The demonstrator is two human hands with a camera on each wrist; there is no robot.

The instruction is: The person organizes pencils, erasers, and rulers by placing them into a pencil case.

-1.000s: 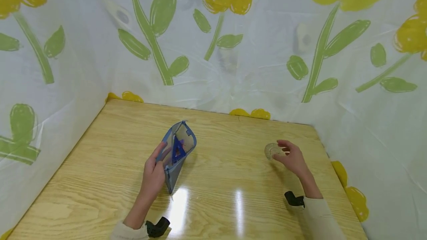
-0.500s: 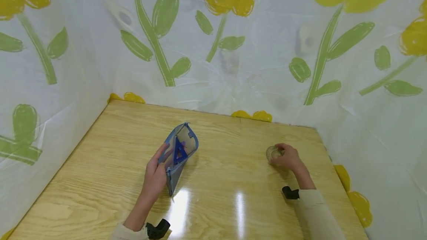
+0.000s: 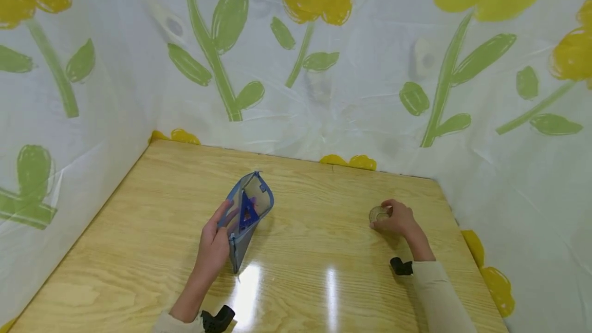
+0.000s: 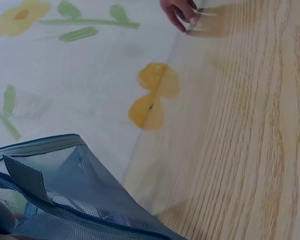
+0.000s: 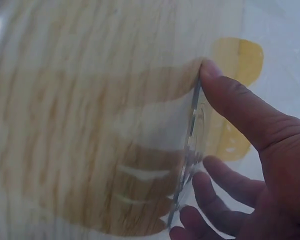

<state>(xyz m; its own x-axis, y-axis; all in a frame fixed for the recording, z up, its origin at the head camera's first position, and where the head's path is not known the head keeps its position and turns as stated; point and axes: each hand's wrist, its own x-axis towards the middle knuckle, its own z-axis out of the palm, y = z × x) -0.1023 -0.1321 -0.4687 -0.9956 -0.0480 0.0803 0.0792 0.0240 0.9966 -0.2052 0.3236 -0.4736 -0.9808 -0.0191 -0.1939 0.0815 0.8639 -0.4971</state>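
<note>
On the left of the head view, my left hand point(image 3: 214, 251) holds a blue mesh pencil case point(image 3: 240, 252) by its side. Its zipped mouth gapes, and a blue set square point(image 3: 244, 212) shows inside with something small and purplish behind it. The case's mesh wall and rim point(image 4: 105, 185) fill the lower left of the left wrist view. Over at the right, my right hand point(image 3: 398, 220) pinches a clear round protractor point(image 3: 376, 214) between thumb and fingers. Seen nearly edge-on in the right wrist view, the protractor point(image 5: 190, 145) stands tilted at the tabletop; whether it touches the wood I cannot tell.
A glossy wood-grain table point(image 3: 314, 220) lies under both hands, with bright light reflections near its front. White cloth point(image 3: 361, 96) printed with yellow flowers walls it at the back and sides. Black camera mounts point(image 3: 217, 318) sit at both wrists.
My right hand has come down and left onto the protractor, its fingers closing from a spread pose to a pinch on it. My left hand and the pencil case have hardly moved.
</note>
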